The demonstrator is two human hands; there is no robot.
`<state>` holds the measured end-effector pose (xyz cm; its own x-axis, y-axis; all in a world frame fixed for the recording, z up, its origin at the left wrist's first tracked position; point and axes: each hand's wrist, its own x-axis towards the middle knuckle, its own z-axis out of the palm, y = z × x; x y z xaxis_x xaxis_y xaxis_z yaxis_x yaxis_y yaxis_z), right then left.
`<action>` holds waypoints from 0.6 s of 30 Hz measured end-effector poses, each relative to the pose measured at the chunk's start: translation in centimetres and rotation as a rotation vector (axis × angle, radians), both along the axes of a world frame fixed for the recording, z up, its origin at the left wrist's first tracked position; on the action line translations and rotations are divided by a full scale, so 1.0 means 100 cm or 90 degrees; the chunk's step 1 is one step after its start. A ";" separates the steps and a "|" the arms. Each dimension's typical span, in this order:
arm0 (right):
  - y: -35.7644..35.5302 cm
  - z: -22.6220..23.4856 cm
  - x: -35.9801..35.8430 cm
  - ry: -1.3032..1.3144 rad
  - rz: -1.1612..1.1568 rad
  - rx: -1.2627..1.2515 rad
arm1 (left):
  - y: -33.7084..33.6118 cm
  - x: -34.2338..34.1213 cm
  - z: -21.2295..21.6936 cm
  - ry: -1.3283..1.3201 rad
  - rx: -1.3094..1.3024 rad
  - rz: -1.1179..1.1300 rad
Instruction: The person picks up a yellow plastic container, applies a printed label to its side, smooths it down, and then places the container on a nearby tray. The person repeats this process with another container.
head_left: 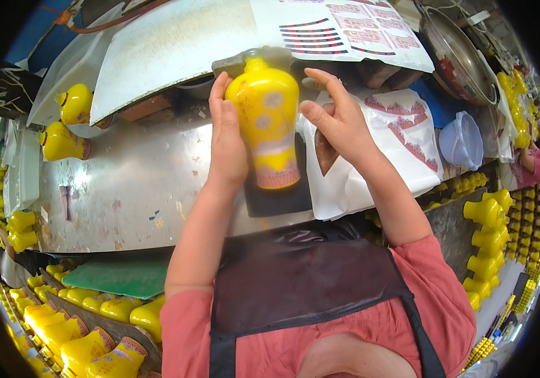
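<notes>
A yellow vase with pale flower patterns and a pinkish band lies in front of me, its neck pointing away. Beneath its foot is a black pad, and behind its neck sits a dark grey block. Along the vase's left side rests my left hand, fingers stretched out and thumb at the glaze. On the other side my right hand has its thumb and forefinger spread, close to the vase; nothing shows in its grasp. Printed decal sheets lie under and beside my right forearm.
Two yellow vases lie at the left of the metal table. A white board carries more decal strips. A pale blue bucket and a metal pan stand right. Rows of yellow vases fill racks below.
</notes>
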<state>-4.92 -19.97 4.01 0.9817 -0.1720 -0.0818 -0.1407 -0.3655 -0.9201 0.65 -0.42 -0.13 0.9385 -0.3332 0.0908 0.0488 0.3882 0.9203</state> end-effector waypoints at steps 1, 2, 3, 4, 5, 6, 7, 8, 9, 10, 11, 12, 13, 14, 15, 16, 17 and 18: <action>0.002 0.002 0.003 -0.043 0.005 -0.002 | -0.001 0.001 0.000 -0.014 0.013 0.001; 0.004 0.002 0.006 -0.051 0.034 -0.058 | 0.000 0.002 0.001 -0.022 0.035 -0.002; 0.007 0.002 0.008 -0.078 0.050 -0.087 | -0.001 0.003 0.001 -0.051 0.066 0.006; 0.010 0.001 0.012 -0.101 0.065 -0.085 | 0.001 0.003 0.001 -0.073 0.106 0.010; 0.012 0.000 0.016 -0.102 0.071 -0.085 | 0.002 0.002 0.001 -0.098 0.141 0.014; 0.014 -0.001 0.019 -0.103 0.078 -0.084 | 0.003 0.003 0.001 -0.076 0.116 0.006; 0.015 -0.002 0.022 -0.081 0.078 -0.084 | 0.003 0.003 0.000 -0.085 0.145 0.019; 0.017 -0.002 0.024 -0.058 0.077 -0.083 | 0.002 0.003 -0.001 -0.093 0.174 0.031; 0.018 -0.002 0.026 -0.035 0.077 -0.083 | 0.002 0.003 -0.003 -0.101 0.202 0.038; 0.020 -0.001 0.028 -0.035 0.077 -0.088 | 0.002 0.003 -0.004 -0.120 0.221 0.048; 0.021 -0.001 0.029 -0.035 0.077 -0.093 | 0.002 0.003 -0.005 -0.139 0.239 0.053; 0.022 0.000 0.029 -0.036 0.081 -0.099 | 0.001 0.003 -0.006 -0.154 0.251 0.054; 0.024 0.001 0.029 -0.040 0.079 -0.096 | 0.000 0.003 -0.007 -0.157 0.253 0.067; 0.024 0.001 0.029 -0.046 0.081 -0.095 | -0.001 0.003 -0.008 -0.155 0.250 0.076; 0.025 0.001 0.029 -0.043 0.082 -0.095 | -0.003 0.002 -0.008 -0.156 0.240 0.080; 0.025 0.001 0.028 -0.041 0.081 -0.082 | -0.004 0.002 -0.008 -0.172 0.270 0.105; 0.025 0.001 0.028 -0.032 0.080 -0.071 | -0.006 0.001 -0.007 -0.191 0.293 0.125; 0.025 0.000 0.027 -0.023 0.079 -0.060 | -0.008 0.000 -0.007 -0.216 0.309 0.144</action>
